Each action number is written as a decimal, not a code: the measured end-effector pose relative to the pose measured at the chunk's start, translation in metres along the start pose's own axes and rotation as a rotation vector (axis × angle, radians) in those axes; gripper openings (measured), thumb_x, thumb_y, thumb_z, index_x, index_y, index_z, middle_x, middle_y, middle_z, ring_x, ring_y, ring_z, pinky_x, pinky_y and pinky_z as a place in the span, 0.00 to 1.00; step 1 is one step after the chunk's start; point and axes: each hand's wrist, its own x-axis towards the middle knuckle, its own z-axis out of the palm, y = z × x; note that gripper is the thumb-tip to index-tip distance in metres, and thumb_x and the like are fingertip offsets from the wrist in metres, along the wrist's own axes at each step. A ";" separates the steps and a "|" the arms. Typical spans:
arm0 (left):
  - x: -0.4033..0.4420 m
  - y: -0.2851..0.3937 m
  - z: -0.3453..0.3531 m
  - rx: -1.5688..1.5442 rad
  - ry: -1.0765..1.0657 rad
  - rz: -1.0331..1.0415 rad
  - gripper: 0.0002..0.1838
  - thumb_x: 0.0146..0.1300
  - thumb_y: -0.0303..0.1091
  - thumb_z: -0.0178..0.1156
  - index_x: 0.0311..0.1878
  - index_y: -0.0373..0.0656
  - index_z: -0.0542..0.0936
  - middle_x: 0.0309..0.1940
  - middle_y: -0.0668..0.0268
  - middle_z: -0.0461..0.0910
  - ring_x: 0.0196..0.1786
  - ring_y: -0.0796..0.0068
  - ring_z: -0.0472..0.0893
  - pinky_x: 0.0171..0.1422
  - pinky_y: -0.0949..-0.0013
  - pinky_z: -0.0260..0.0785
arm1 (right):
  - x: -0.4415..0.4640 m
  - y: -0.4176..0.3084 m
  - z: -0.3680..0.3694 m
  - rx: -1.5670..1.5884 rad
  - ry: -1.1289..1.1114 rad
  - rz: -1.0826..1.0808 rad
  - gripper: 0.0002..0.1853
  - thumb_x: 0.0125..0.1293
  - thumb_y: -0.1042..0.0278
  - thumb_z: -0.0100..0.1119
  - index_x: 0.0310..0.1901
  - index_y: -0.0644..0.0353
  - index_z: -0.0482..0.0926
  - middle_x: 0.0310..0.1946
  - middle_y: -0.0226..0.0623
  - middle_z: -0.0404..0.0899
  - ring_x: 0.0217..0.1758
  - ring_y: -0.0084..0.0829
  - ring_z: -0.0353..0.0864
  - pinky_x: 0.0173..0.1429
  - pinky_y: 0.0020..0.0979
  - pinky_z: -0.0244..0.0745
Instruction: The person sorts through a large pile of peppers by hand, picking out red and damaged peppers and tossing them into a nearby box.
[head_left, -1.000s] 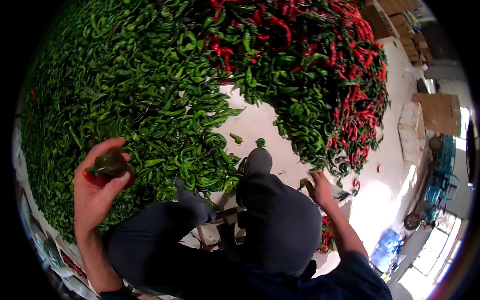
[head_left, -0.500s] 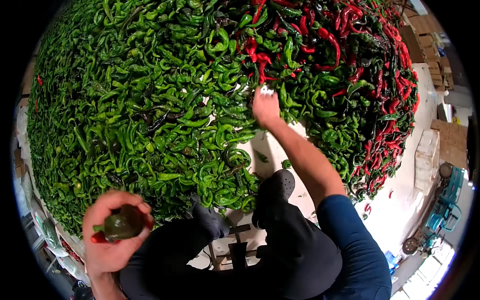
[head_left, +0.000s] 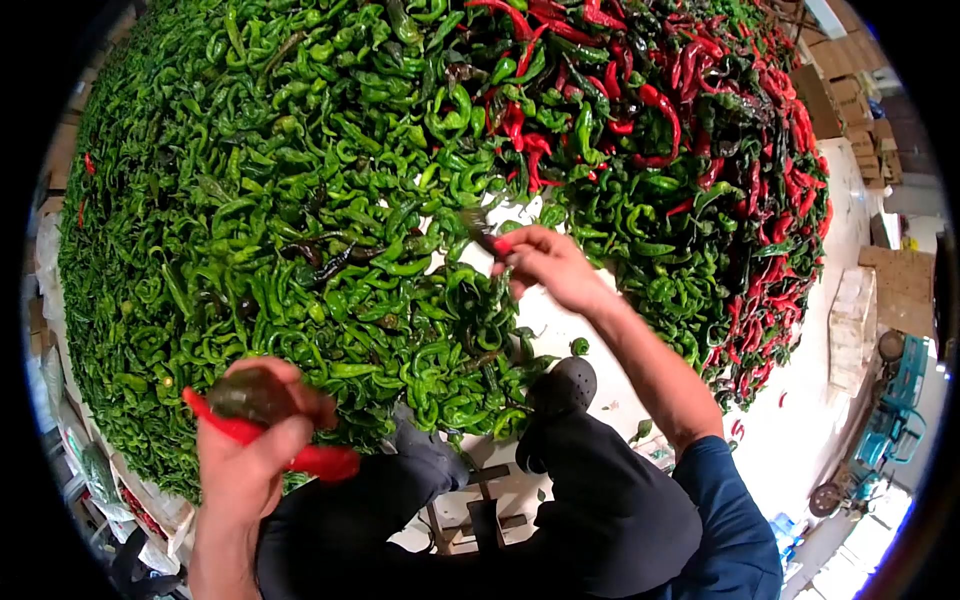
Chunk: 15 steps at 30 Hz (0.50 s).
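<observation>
At the lower left, my left hand [head_left: 245, 450] is closed around a red pepper [head_left: 325, 462] and a dark green-brown pepper [head_left: 250, 396]. Near the middle, my right hand [head_left: 555, 268] pinches a red and dark pepper [head_left: 490, 240], slightly blurred, above the edge of the green peppers. A broad heap of green peppers [head_left: 240, 240] fills the left and centre. Mixed red and green peppers lie in the upper right, with a curved red pepper [head_left: 662, 125] among them.
My dark shoes [head_left: 570, 385] and knees are at the pile's near edge, by a small wooden frame [head_left: 485, 500]. Pale floor [head_left: 565, 330] shows between the heaps. To the right are cardboard boxes [head_left: 900, 290], a white block [head_left: 852, 325] and a teal machine [head_left: 900, 400].
My right hand has reached from the lower right to the pile's middle, then drawn back slightly with a pepper. My left hand has turned, exposing more of its red pepper.
</observation>
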 end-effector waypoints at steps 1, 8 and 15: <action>0.008 -0.007 0.001 -0.109 0.030 -0.009 0.22 0.52 0.16 0.62 0.53 0.38 0.74 0.52 0.52 0.79 0.55 0.53 0.83 0.61 0.47 0.77 | -0.012 -0.016 0.029 0.133 -0.063 -0.089 0.14 0.71 0.73 0.55 0.56 0.67 0.71 0.40 0.43 0.83 0.30 0.24 0.81 0.36 0.26 0.79; 0.019 0.002 0.015 -0.265 -0.112 0.165 0.21 0.55 0.19 0.63 0.52 0.41 0.73 0.69 0.45 0.67 0.59 0.52 0.81 0.59 0.53 0.79 | -0.067 -0.065 0.170 -0.181 -0.372 -0.587 0.21 0.67 0.79 0.61 0.60 0.62 0.70 0.39 0.39 0.83 0.40 0.30 0.84 0.40 0.32 0.80; 0.003 0.010 0.002 -0.242 0.052 0.125 0.30 0.52 0.20 0.62 0.61 0.39 0.69 0.63 0.44 0.72 0.41 0.64 0.82 0.48 0.58 0.81 | 0.006 -0.055 0.065 -0.729 0.105 -0.398 0.13 0.65 0.61 0.67 0.44 0.62 0.84 0.34 0.43 0.85 0.34 0.34 0.85 0.41 0.36 0.80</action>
